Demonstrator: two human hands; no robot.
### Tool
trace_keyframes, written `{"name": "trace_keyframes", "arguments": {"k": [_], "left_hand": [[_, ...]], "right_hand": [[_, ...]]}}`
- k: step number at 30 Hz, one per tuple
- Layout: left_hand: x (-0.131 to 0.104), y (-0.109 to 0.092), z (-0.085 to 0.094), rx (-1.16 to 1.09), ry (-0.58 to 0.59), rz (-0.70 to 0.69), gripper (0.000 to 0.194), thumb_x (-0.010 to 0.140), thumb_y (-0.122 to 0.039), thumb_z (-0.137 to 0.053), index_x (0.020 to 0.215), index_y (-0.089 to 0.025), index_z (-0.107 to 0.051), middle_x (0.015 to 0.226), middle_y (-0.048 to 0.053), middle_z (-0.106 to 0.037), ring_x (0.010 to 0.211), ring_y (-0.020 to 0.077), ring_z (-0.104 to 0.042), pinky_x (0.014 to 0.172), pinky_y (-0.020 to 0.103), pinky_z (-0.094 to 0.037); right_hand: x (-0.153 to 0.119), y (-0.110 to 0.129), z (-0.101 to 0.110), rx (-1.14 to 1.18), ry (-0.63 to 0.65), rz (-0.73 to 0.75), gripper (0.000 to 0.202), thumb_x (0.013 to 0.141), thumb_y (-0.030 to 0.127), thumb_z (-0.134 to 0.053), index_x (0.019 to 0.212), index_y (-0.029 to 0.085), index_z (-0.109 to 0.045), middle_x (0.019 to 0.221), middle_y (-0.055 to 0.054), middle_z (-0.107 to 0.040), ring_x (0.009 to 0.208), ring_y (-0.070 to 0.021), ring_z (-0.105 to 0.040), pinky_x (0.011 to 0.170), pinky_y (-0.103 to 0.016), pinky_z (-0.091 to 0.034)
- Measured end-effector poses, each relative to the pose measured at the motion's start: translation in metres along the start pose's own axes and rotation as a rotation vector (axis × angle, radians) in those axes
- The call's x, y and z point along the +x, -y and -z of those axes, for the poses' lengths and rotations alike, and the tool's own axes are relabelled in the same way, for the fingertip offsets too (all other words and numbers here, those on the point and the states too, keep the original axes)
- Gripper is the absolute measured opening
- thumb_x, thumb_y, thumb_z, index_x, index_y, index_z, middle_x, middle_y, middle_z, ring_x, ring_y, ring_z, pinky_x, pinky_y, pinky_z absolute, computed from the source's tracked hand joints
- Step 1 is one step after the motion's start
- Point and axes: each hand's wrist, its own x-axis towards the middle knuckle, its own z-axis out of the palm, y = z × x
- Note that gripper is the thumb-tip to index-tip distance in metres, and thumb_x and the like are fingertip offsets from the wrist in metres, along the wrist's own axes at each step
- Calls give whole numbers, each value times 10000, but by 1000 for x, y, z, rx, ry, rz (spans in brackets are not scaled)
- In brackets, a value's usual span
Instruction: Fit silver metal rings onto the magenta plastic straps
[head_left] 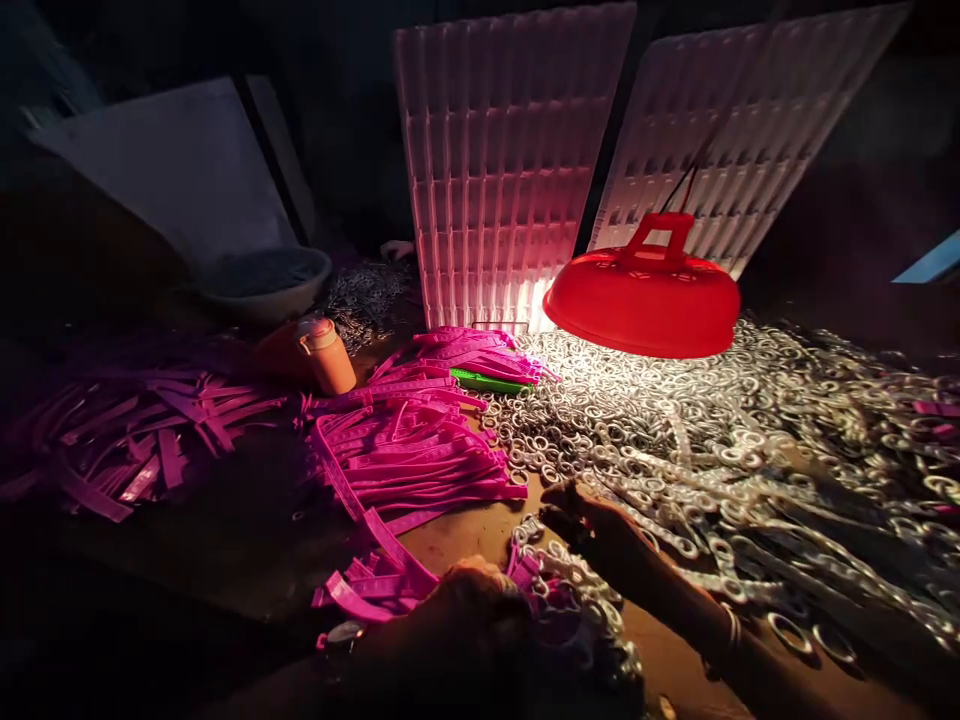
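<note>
My left hand [469, 600] is at the bottom middle, mostly in shadow, with its fingers curled. A long pink strap [394, 545] runs down to it, and more pink material shows just past its fingers. My right hand [577, 512] reaches in from the lower right, fingers bent together over the edge of the pale rings; whatever is in them is too dark to make out. Between my hands lies a small heap of whitish rings and strips [574, 575]. A stack of pink straps [420, 455] lies beyond my left hand.
A red lamp shade [645, 300] hangs low over a wide pile of pale rings [720, 410]. Ribbed translucent panels [510, 160] stand behind. An orange bottle [328, 357], a basin [270, 285], a green object [491, 381] and more pink straps [150, 430] lie left. Another person's hand [396, 249] shows behind.
</note>
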Motion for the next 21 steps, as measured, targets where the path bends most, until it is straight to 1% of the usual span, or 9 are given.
{"name": "trace_keyframes", "arguments": {"k": [2,4,6,7,10,12,14,17,21], "left_hand": [[9,9,11,30,-195,-37,160,792,-259,-600,786,-122,-682,660,51,-564,600,138,-502,517,229,-359],[26,16,38,74,-406,-63,180,778,-285,-618,839,-131,-691,735,74,-623,643,161,-555,544,233,-407],[46,19,78,105,-520,-63,225,816,-300,-557,905,-132,-678,816,91,-652,681,171,-588,563,234,-437],[56,19,102,147,-568,-75,224,828,-283,-536,914,-130,-675,863,97,-661,759,186,-605,648,248,-466],[84,15,171,527,-772,-71,273,842,-213,-476,1029,-107,-643,1003,121,-677,940,221,-619,836,298,-482],[99,13,205,632,-792,-56,307,806,-113,-456,1052,-87,-638,1059,132,-670,1021,226,-599,920,309,-449],[113,14,226,723,-746,-24,339,755,-50,-467,1037,-85,-653,1040,127,-680,1005,225,-604,922,307,-444],[131,18,235,851,-638,41,309,729,-46,-504,973,-91,-688,965,136,-697,929,249,-617,889,345,-447],[150,24,232,929,-517,95,262,722,-109,-552,930,-103,-710,887,141,-701,849,263,-613,834,375,-445]], "right_hand": [[23,-25,-8,-200,-128,78,266,933,356,-431,903,155,-603,845,-105,-650,734,-196,-590,647,-294,-450],[41,-45,-18,-401,-185,132,238,925,271,-410,890,142,-608,853,-127,-636,769,-219,-567,680,-316,-428],[53,-58,-29,-562,-196,132,205,887,183,-423,896,134,-622,868,-132,-628,786,-230,-541,695,-324,-396],[56,-62,-34,-629,-190,115,197,859,146,-440,910,132,-630,871,-130,-626,789,-234,-531,696,-326,-379],[59,-72,-46,-750,-163,47,258,797,74,-466,970,136,-648,888,-120,-629,810,-242,-519,712,-326,-347],[59,-78,-50,-772,-147,38,282,778,45,-457,960,134,-654,894,-120,-630,822,-244,-518,729,-326,-340],[60,-85,-52,-773,-145,34,293,756,25,-448,936,125,-656,897,-127,-628,825,-245,-516,741,-327,-338],[61,-92,-51,-724,-157,48,294,719,12,-441,898,120,-649,859,-120,-625,815,-235,-520,735,-311,-338],[57,-94,-49,-667,-228,103,333,630,1,-435,859,147,-627,793,-83,-608,777,-207,-531,718,-299,-322]]}}
